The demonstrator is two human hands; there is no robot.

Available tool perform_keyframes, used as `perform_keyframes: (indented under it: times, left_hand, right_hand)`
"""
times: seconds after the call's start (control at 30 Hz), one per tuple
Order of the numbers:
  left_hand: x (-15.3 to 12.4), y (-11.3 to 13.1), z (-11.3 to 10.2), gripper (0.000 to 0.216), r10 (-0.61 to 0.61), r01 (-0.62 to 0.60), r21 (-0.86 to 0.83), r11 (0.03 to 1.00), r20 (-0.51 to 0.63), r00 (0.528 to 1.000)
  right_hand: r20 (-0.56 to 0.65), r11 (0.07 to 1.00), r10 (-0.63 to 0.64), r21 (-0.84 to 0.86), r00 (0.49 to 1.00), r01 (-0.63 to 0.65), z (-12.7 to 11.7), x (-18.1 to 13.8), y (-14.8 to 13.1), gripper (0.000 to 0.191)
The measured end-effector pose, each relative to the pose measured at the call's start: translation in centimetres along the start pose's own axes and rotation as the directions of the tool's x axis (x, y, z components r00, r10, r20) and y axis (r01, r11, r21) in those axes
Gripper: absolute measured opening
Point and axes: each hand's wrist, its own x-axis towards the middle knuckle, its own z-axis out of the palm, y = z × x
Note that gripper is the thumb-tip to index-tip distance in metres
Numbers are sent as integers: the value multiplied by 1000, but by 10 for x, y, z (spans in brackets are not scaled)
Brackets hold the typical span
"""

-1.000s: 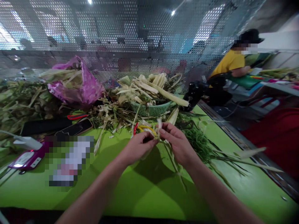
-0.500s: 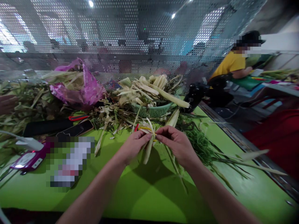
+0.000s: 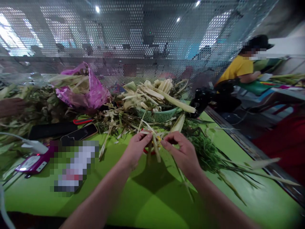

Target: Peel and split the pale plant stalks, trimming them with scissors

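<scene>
Both my hands are raised over the green table (image 3: 152, 203), pinching a small bundle of pale leaf strips (image 3: 154, 143). My left hand (image 3: 135, 149) is closed on the bundle's left side with thumb and fingers. My right hand (image 3: 182, 152) is closed on its right side. Pale strips hang down between the two hands. A bit of red and yellow shows by the bundle; I cannot make out what it is. Thin green stalks (image 3: 207, 152) trail off to the right beneath my right hand.
A green basket (image 3: 158, 114) heaped with pale husks stands behind my hands, a pink plastic bag (image 3: 83, 87) to its left. Phones (image 3: 79, 133) and a pink device (image 3: 32, 162) lie at left. A perforated metal screen (image 3: 133, 41) backs the table. A person in yellow (image 3: 238, 68) sits at right.
My hands have shifted slightly down and right with the bundle. The pale strips now hang lower between my fingers, and my left thumb has moved up onto them.
</scene>
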Motion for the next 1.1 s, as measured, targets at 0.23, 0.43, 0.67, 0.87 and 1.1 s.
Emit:
perform_keyframes:
  times: [0.23, 0.43, 0.67, 0.87, 1.1]
  left_hand:
    - [-3, 1, 3, 31, -57, 57, -7, 998, 54, 997]
    - [-3, 4, 3, 33, 30, -43, 165, 985, 78, 996]
    - [-5, 6, 5, 29, -34, 35, -14, 999, 66, 997]
    - [-11, 11, 10, 27, -101, 105, -129, 986, 33, 994]
    - [-8, 10, -1, 29, -80, 64, 87, 994, 187, 979]
  right_hand:
    - [171, 980, 117, 141, 978, -142, 11, -4, -1, 15]
    - [163, 972, 137, 170, 977, -164, 9, -4, -6, 12]
    - [202, 961, 148, 203, 968, -190, 9, -1, -2, 13]
    - [247, 921, 194, 288, 949, -263, 8, 1, 4, 21]
    - [275, 678, 380, 567, 883, -468, 6, 0, 2, 27]
